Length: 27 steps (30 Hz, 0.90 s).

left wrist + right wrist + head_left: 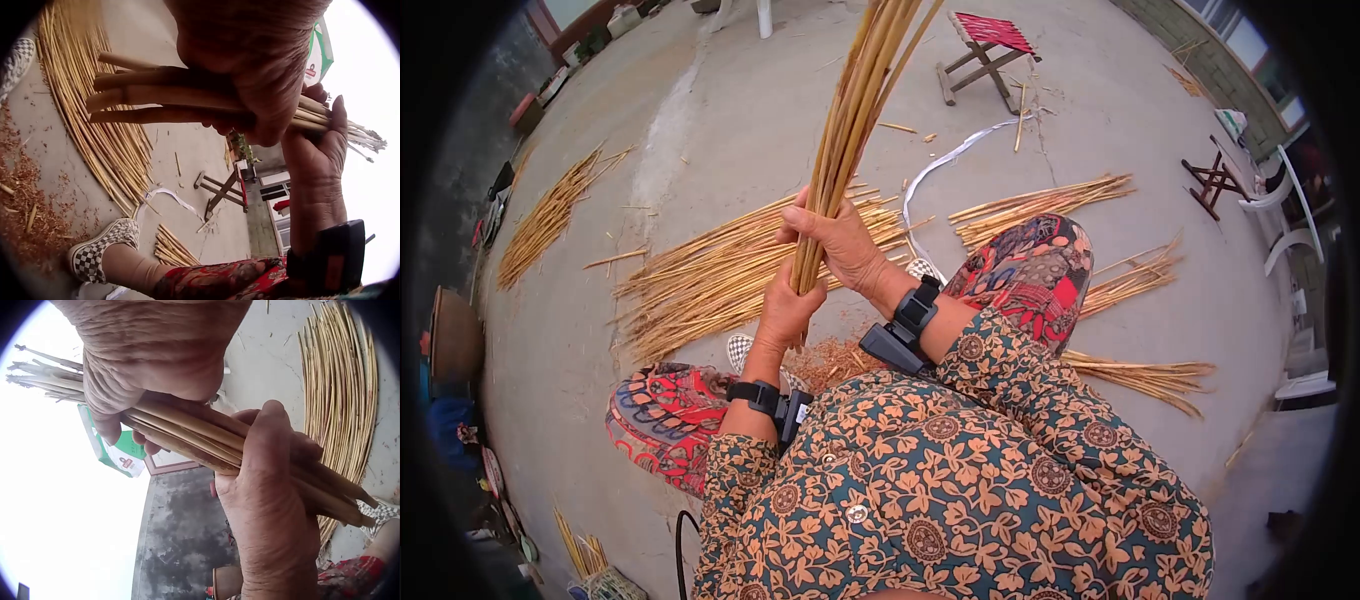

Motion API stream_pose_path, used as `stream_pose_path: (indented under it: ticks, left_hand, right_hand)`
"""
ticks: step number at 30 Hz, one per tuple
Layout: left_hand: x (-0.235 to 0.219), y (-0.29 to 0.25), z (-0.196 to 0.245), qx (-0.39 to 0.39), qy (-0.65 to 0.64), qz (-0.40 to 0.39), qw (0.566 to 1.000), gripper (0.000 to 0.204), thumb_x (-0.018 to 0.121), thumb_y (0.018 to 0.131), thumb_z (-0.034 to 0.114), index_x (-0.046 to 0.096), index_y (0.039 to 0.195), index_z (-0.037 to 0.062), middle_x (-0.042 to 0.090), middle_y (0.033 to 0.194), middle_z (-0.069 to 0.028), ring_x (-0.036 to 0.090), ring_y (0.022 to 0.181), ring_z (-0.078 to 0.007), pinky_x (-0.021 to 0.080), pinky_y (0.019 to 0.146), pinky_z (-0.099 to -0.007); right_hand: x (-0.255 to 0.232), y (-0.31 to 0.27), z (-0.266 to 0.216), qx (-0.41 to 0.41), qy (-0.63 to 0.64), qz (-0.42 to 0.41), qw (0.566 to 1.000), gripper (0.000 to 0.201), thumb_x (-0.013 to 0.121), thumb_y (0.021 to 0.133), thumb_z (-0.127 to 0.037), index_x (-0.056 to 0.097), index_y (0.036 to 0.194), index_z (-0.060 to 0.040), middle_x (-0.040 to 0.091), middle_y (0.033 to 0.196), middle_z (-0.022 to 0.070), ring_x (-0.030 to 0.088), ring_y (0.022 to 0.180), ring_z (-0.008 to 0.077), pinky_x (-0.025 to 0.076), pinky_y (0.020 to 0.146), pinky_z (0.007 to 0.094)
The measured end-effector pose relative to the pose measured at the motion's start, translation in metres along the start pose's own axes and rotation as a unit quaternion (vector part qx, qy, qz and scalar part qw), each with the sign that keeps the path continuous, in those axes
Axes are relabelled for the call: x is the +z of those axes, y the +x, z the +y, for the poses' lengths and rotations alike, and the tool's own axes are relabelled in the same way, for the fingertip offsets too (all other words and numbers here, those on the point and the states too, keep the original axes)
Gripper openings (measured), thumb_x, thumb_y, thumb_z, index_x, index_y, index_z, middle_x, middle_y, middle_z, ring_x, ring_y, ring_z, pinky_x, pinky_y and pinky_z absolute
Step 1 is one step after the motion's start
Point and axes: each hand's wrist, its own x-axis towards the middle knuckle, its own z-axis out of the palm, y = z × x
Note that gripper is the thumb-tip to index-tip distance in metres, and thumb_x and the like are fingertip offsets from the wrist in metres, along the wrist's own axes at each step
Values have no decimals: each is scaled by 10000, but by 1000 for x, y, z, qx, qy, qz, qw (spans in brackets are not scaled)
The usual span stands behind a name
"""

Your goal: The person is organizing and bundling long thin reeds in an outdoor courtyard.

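Tan stalks (846, 130) held upright above the near-centre floor (740, 170): left hand (786, 308) grasps the near end, right hand (842, 240) grips just farther up. Loose pile (730, 270) lies beyond, toward the left; red-topped stool (990, 50) far right.

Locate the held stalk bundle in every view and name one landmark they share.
Head: bundle, top centre, near upright.
Left wrist: bundle, across the upper middle.
Right wrist: bundle, slanting from upper left to lower right.
Shared landmark: large stalk pile on the ground.
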Motion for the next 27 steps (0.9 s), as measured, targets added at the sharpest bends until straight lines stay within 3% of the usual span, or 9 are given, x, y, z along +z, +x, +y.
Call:
stream_pose_path:
  ticks: [5, 9, 13, 16, 19, 21, 25, 27]
  left_hand:
    - [0, -7, 23, -48, -107, -16, 993, 208, 643, 779, 124, 543, 939, 36, 545, 708, 4, 504, 567, -88, 416, 505, -239]
    - [-8, -7, 23, -81, -100, -43, 991, 165, 612, 757, 133, 540, 875, 43, 525, 642, -5, 508, 533, -109, 409, 484, -238]
    - [-2, -9, 29, -93, -194, -69, 974, 172, 567, 687, 90, 543, 851, 41, 521, 606, -43, 516, 507, -145, 412, 474, -246]
    - [-7, -7, 28, -98, -152, -85, 980, 189, 579, 709, 89, 531, 883, 34, 529, 641, -36, 521, 522, -139, 423, 482, -253]
    - [-3, -6, 33, -54, -85, -25, 995, 272, 629, 737, 115, 517, 969, 25, 562, 720, -41, 558, 573, -141, 456, 518, -263]
    - [-3, -3, 27, -54, -66, -34, 996, 351, 657, 755, 134, 501, 1048, 20, 579, 794, -39, 578, 641, -131, 473, 566, -258]
    - [1, -6, 32, 4, -27, -36, 999, 445, 679, 777, 162, 484, 1149, 16, 594, 890, -29, 585, 751, -106, 479, 644, -238]
    - [2, -6, 30, -12, -51, -31, 998, 444, 684, 767, 152, 490, 1143, 15, 585, 911, -29, 560, 736, -101, 463, 641, -236]
  right_hand:
    - [2, -3, 20, -40, -83, -30, 995, 403, 753, 743, -189, 505, 1021, -35, 568, 844, 37, 573, 725, 110, 504, 701, 243]
    - [4, -6, 14, 15, -52, -48, 997, 315, 715, 759, -141, 499, 961, -32, 559, 747, 33, 570, 654, 118, 511, 612, 258]
    - [6, -11, 11, 19, -25, -18, 999, 245, 681, 776, -134, 497, 903, -35, 558, 670, 36, 575, 611, 122, 507, 557, 268]
    - [6, -11, 16, 2, -24, 5, 1000, 227, 661, 779, -100, 483, 903, -35, 544, 659, 34, 562, 583, 125, 503, 529, 273]
    - [3, -9, 19, -20, -51, 7, 998, 228, 648, 789, -89, 471, 921, -31, 533, 654, 29, 554, 568, 122, 500, 516, 275]
    - [1, -7, 20, -39, -96, 18, 994, 247, 634, 815, -99, 451, 965, -26, 525, 661, 25, 551, 564, 115, 504, 519, 271]
    - [0, -1, 21, -56, -54, 72, 994, 238, 627, 836, -99, 443, 971, -32, 525, 704, 21, 556, 574, 110, 514, 535, 263]
    - [1, -1, 22, -56, -41, 82, 994, 228, 627, 837, -96, 445, 960, -36, 526, 707, 21, 559, 578, 109, 514, 538, 262]
